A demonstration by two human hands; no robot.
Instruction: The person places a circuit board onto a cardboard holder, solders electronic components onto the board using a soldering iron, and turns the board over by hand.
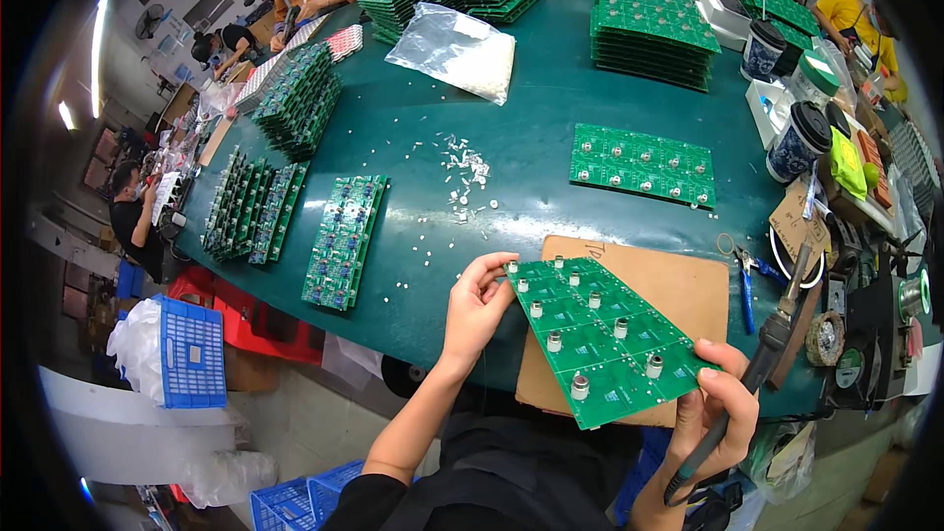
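We work at a green desk [541,118] that fills most of the view. Toward its far right stands a tall stack of green circuit boards [654,39]; a clear plastic bag [452,49] lies to the left of it. In front of us lies a sheet of cardboard [678,285], partly hidden by the tilted board [605,346] we hold over it; whether the two touch, we cannot tell. Our right hand [725,418] is curled, fingers gripping the board's right corner, while our left hand [474,313] pinches its far left corner between thumb and fingers. A soldering iron [772,339] lies across the right hand, covering part of it, tip pointing away from us. Blue-handled pliers [747,295] lie left of the iron. Small white bits [467,172] are scattered beyond the left hand.
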